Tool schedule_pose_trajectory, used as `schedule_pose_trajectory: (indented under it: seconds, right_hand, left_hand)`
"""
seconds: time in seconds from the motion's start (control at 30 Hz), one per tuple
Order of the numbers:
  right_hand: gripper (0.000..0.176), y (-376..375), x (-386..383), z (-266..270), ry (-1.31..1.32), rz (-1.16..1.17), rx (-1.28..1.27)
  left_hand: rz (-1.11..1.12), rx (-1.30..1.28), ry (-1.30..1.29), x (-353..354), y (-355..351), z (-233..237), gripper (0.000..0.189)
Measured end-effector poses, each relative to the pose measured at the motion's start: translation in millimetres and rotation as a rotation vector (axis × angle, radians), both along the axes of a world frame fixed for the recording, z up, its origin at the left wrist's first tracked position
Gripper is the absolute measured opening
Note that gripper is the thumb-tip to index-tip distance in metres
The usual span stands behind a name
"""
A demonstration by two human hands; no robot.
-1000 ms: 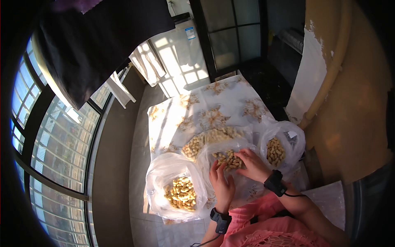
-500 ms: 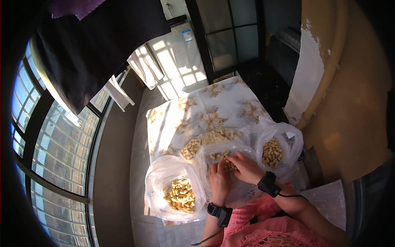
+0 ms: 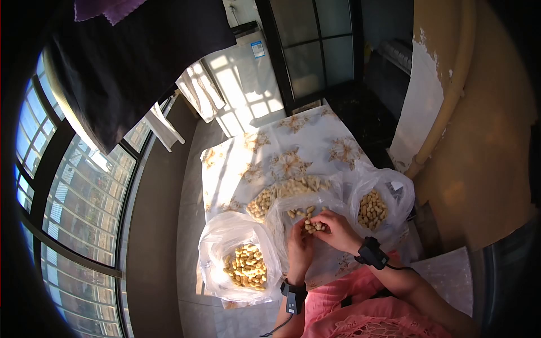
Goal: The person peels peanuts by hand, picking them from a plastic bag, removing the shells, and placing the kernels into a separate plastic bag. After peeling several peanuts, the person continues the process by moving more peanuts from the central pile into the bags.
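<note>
My left hand [image 3: 299, 248] and my right hand [image 3: 336, 230] meet inside the open mouth of the middle plastic bag [image 3: 282, 214], fingers pinched together on a peanut [image 3: 311, 232] between them. Loose peanuts in shell [image 3: 313, 225] lie just under the fingertips. A second bag of peanuts [image 3: 246, 266] sits to the left of my left hand. A third bag of peanuts [image 3: 372, 208] sits to the right of my right hand. Each wrist wears a black band.
A floral tablecloth [image 3: 287, 152] covers the table, with a heap of peanuts [image 3: 282, 191] behind the middle bag. Dark clothes [image 3: 129, 56] hang overhead at left. Windows curve along the left; a peeling wall and pipe [image 3: 451, 90] stand at right.
Both hands drew back toward me and closed together over the middle bag. My left wrist turned, and the peanuts under the fingers show more.
</note>
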State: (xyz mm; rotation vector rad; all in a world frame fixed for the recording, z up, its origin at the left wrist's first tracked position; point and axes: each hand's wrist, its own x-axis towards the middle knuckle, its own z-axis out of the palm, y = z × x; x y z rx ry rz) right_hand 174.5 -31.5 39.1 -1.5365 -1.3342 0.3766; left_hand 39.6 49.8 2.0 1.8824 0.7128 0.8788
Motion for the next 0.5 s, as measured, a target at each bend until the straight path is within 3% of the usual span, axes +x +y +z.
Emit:
schedule_pose_trajectory:
  seconds: [0.07, 0.1, 0.17, 0.3, 0.5]
  right_hand:
    - [0.035, -0.6, -0.1, 4.2, 0.015, -0.005, -0.027]
    - [0.035, -0.6, 0.0, 5.5, 0.013, -0.005, -0.027]
    - [0.037, -0.6, 0.5, 8.4, -0.033, -0.009, -0.034]
    - [0.041, -2.1, -7.1, 22.9, -0.003, 0.001, -0.039]
    - [0.038, -1.9, -13.9, 14.7, 0.139, 0.038, 0.062]
  left_hand:
    - [-0.127, -0.296, -0.203, 2.9, -1.9, -9.6, 0.045]
    - [-0.127, -0.296, -0.204, 3.9, -2.3, -9.2, 0.045]
    - [-0.215, -0.742, -0.353, 6.9, -2.3, -6.8, 0.039]
    - [-0.222, -0.886, -0.373, 9.6, -6.2, 13.0, 0.039]
    - [-0.156, -1.000, -0.469, 8.5, 1.6, -10.2, 0.042]
